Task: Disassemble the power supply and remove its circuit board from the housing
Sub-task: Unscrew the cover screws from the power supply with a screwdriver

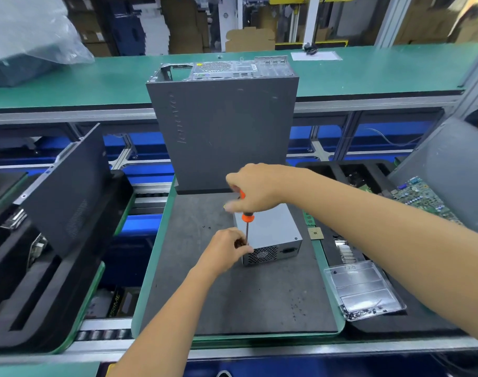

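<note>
A grey metal power supply lies on the dark mat, its fan grille and socket facing me. My right hand grips the orange handle of a screwdriver, which stands upright with its tip at the box's near left corner. My left hand holds that same corner, fingers curled beside the shaft. The tip and the screw are hidden behind my left fingers.
A dark computer case stands upright behind the mat. A clear plastic tray with several screws sits at right, circuit boards beyond it. A black side panel leans at left over foam trays. Loose screws dot the mat.
</note>
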### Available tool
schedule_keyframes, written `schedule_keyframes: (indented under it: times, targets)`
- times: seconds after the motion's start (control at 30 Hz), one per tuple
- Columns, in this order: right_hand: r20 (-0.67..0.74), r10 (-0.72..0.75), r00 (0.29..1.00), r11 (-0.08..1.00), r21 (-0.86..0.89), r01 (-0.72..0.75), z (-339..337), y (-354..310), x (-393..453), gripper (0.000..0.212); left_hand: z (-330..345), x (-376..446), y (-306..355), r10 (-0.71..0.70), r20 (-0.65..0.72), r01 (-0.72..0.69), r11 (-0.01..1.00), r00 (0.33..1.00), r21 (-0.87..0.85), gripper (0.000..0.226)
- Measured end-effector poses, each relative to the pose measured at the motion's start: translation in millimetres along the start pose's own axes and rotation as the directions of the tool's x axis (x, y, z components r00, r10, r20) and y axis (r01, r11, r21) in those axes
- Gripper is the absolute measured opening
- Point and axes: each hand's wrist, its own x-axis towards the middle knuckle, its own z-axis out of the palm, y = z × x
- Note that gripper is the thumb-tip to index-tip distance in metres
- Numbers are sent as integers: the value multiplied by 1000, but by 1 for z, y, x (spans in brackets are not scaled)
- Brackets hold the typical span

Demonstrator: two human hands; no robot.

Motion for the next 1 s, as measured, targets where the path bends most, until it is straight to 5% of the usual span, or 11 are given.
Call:
schedule_keyframes:
  times: [0.07,0.23,0.27,0.37,0.4,0.53,0.6,0.7,0.8,0.9,1.0]
  targets:
    - [-11,-7,1000,980,-201,5,1,1,3,8,0,0,1,3,-2,-3,1000,1000,-1,21]
    - [41,-70,997,957,286,55,-6,4,-1,17,-2,2,0,13,-3,-13,1000,1000,13,24]
    - [42,-26,999,968,252,15,-3,2,-1,17,-2,2,0,13,-2,-13,1000,1000,10,24]
    - [-29,79,996,972,-220,-84,4,0,3,15,-2,2,0,18,1,-18,1000,1000,16,24]
    - [-50,72,996,975,-205,-81,4,1,3,11,-2,2,0,16,0,-16,1000,1000,13,24]
    - [16,-78,997,950,303,69,-3,3,-1,20,-1,1,0,-9,6,9,1000,1000,4,26]
    - [6,-44,999,963,268,41,1,1,-2,22,0,1,0,-15,7,15,1000,1000,5,27]
    - [-81,132,988,990,-44,-136,7,-1,2,30,1,1,1,-19,2,19,1000,1000,17,27]
    - [-24,-4,1000,983,182,9,8,5,2,9,2,0,1,-17,6,17,1000,1000,6,23]
    - [15,-87,996,940,333,77,3,9,-5,25,2,-3,-1,7,8,-7,1000,1000,8,15]
    - [-11,52,999,991,123,-50,7,7,-6,25,3,-6,0,-8,-3,8,1000,1000,-4,11]
